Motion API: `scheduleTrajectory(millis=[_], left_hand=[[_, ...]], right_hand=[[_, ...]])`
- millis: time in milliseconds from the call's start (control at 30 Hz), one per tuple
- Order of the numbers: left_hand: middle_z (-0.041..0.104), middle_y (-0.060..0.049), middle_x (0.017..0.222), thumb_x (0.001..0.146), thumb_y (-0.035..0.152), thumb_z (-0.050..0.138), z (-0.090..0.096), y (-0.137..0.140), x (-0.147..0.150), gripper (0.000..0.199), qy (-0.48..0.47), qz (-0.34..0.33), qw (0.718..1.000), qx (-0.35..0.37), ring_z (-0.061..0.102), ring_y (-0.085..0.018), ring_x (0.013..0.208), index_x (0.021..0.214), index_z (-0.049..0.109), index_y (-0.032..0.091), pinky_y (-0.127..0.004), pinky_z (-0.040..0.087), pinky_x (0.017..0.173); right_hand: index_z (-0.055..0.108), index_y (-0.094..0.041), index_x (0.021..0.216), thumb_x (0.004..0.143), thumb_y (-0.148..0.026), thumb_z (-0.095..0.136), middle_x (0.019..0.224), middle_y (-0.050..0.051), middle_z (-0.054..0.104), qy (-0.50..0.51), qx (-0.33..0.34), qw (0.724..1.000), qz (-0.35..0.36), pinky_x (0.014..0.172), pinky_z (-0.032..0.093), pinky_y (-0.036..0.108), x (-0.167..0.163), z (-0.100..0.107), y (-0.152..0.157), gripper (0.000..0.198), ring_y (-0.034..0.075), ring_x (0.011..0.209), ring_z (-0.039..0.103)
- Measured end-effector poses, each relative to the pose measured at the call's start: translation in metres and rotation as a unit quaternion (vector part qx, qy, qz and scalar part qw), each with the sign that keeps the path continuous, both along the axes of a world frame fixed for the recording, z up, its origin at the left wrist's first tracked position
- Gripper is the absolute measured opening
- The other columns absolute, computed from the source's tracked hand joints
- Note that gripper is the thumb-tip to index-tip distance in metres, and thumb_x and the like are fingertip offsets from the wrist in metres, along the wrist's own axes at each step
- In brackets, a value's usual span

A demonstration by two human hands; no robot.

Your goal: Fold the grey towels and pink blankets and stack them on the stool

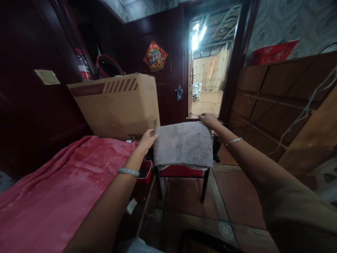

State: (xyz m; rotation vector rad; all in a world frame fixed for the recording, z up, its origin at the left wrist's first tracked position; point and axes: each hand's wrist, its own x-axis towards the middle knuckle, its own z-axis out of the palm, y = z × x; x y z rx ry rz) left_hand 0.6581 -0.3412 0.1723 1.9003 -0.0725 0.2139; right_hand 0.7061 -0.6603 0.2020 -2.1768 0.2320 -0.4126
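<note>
A folded grey plush cloth (183, 146) lies over a dark-framed chair (204, 188) with a red seat (181, 171). At the cloth's upper left corner is my left hand (147, 140), closed on the edge with the thumb on top and the other fingers partly hidden. My right hand (209, 120) pinches the far right corner, its fingertips bent over the edge. Most of the chair is hidden under the cloth.
A pink blanket (79, 179) spreads at the left, with a large cardboard box (118, 105) behind it. A red bin (144, 174) stands beside the chair. Stacked brown boxes (273, 84) line the right wall, a loose white cable (302, 116) hanging across them. An open doorway (207, 70) lies ahead.
</note>
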Motion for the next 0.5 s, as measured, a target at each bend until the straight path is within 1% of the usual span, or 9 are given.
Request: scheduleTrajectory(millis=[67,100,167,233,267,300,367,433,500], left_hand=[[0.072,-0.012,0.112,0.083,0.011,0.063,-0.001,-0.003,-0.003,0.036,-0.010,0.001,1.000,-0.003,0.066,-0.022,0.108,0.119,0.064,0.012,-0.038,0.050,0.101],[0.071,-0.013,0.116,0.084,0.010,0.062,-0.002,-0.004,-0.005,0.036,-0.015,0.003,1.000,-0.005,0.066,-0.021,0.109,0.120,0.064,0.012,-0.038,0.050,0.102],[0.071,-0.014,0.120,0.084,0.009,0.061,-0.004,-0.008,-0.011,0.037,-0.022,0.010,1.000,-0.005,0.065,-0.021,0.112,0.121,0.063,0.013,-0.037,0.048,0.104],[0.070,-0.013,0.123,0.084,0.009,0.060,-0.008,-0.011,-0.018,0.038,-0.025,0.019,1.000,-0.002,0.064,-0.020,0.113,0.123,0.063,0.013,-0.036,0.048,0.103],[0.069,-0.014,0.124,0.085,0.009,0.059,-0.011,-0.011,-0.021,0.039,-0.025,0.023,0.999,0.001,0.064,-0.020,0.113,0.123,0.062,0.013,-0.034,0.048,0.103],[0.069,-0.013,0.124,0.085,0.009,0.059,-0.014,-0.011,-0.025,0.040,-0.024,0.025,0.999,0.004,0.064,-0.018,0.111,0.125,0.061,0.013,-0.032,0.049,0.101],[0.071,-0.011,0.115,0.084,0.012,0.061,-0.024,-0.006,-0.031,0.044,-0.016,0.030,0.999,0.012,0.066,-0.016,0.101,0.128,0.060,0.013,-0.029,0.051,0.093],[0.072,-0.006,0.099,0.084,0.016,0.063,-0.038,0.004,-0.040,0.046,-0.007,0.036,0.999,0.024,0.066,-0.014,0.086,0.130,0.059,0.014,-0.029,0.053,0.084],[0.069,-0.002,0.087,0.084,0.019,0.062,-0.054,0.021,-0.054,0.046,-0.001,0.040,0.998,0.040,0.063,-0.013,0.075,0.130,0.059,0.014,-0.028,0.053,0.078]], right_hand=[[0.067,-0.009,0.131,0.097,-0.038,0.049,0.139,0.021,0.061,-0.056,-0.112,0.992,0.022,0.115,0.035,0.048,-0.007,0.003,0.007,0.047,0.035,0.137,0.048],[0.063,-0.013,0.138,0.099,-0.044,0.045,0.144,0.019,0.058,-0.094,-0.179,0.978,0.040,0.116,0.034,0.050,-0.013,0.002,0.013,0.052,0.035,0.140,0.045],[0.054,-0.021,0.149,0.100,-0.055,0.040,0.151,0.014,0.053,-0.156,-0.304,0.935,0.095,0.115,0.035,0.053,-0.027,-0.006,0.028,0.061,0.035,0.141,0.044],[0.047,-0.026,0.154,0.099,-0.063,0.036,0.153,0.011,0.052,-0.169,-0.382,0.895,0.157,0.111,0.038,0.054,-0.043,-0.021,0.042,0.067,0.036,0.138,0.048],[0.046,-0.026,0.155,0.099,-0.065,0.034,0.151,0.012,0.054,-0.158,-0.412,0.879,0.182,0.109,0.040,0.055,-0.050,-0.029,0.048,0.070,0.036,0.135,0.050],[0.047,-0.024,0.154,0.098,-0.068,0.032,0.149,0.014,0.056,-0.154,-0.433,0.870,0.177,0.107,0.041,0.056,-0.057,-0.038,0.051,0.073,0.038,0.132,0.052],[0.048,-0.022,0.154,0.097,-0.071,0.026,0.149,0.017,0.055,-0.167,-0.450,0.863,0.157,0.105,0.040,0.056,-0.063,-0.052,0.054,0.079,0.040,0.131,0.053],[0.049,-0.022,0.154,0.095,-0.076,0.019,0.147,0.018,0.056,-0.185,-0.447,0.862,0.153,0.102,0.041,0.057,-0.060,-0.060,0.051,0.086,0.041,0.129,0.054],[0.048,-0.023,0.154,0.091,-0.083,0.017,0.147,0.019,0.056,-0.194,-0.436,0.864,0.162,0.098,0.041,0.060,-0.052,-0.065,0.046,0.092,0.042,0.126,0.055]])
